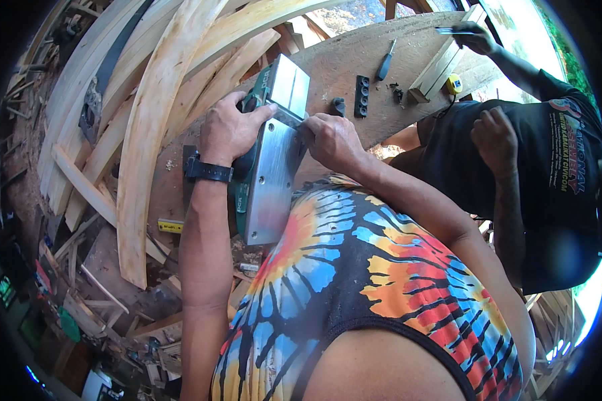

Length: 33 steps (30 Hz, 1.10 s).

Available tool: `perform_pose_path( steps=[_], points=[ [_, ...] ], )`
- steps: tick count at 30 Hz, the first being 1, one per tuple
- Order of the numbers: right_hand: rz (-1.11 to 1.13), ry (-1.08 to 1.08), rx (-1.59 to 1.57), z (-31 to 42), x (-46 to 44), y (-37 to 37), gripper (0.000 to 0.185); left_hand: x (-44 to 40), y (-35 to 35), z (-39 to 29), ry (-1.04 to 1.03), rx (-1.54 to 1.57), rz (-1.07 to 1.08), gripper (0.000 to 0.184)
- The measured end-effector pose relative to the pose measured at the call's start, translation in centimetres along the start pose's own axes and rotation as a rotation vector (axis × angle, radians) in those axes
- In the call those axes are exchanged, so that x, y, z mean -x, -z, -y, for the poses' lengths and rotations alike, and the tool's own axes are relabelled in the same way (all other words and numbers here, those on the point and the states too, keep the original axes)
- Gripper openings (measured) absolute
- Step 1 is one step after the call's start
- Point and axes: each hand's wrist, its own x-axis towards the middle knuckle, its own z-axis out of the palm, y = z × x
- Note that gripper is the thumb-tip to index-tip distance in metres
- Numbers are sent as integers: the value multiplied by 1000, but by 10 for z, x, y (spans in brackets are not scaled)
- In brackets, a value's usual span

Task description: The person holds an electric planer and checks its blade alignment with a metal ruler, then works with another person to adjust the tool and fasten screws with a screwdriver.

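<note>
Your L hand (231,130) is clamped on the green power planer (269,184), thumb over the edge of the metal sole, fingers round the body. Planer's right in front of your torso, sole turned up to you, its near end just by your tie-dye shirt (328,247). Dark watch (211,170) on your L wrist.

Your R hand (331,144) is at the opp. edge of the planer, fingers curled in close by the slot across the sole; can't tell if they grip a small part or just press there. Hands are apart, w/ the planer btwn them.

Beyond the planer, on the wooden tabletop (344,57): small black piece (338,105) nearest your R hand, then a black strip (362,97) w/ a row of round marks, a screwdriver (386,61) w/ dark handle, & a few dark bits (397,92). Farther R, a wood beam (441,70) w/ a yellow tape measure (454,83) just beside it.

Co-worker in a black T-shirt (558,144) stands on your R; one of their hands (475,38) holds a thin pale item, too small to ID. On your L, long curved boards (157,134) are stacked, approx. alongside the planer.
</note>
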Motion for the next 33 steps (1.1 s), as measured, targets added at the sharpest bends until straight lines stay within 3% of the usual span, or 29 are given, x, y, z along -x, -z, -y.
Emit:
perform_pose_path(
  steps=[24,30,33],
  points=[
    [114,-42,80,11,-7,-1,12,4,-9,4,-20,-49,-27,80],
    [97,-123,10,14,-10,-4,12,6,-5,1,-9,-20,-6,79],
    [111,-321,-94,21,-12,0,12,8,-6,0,-11,-19,-41,77]
  ],
)
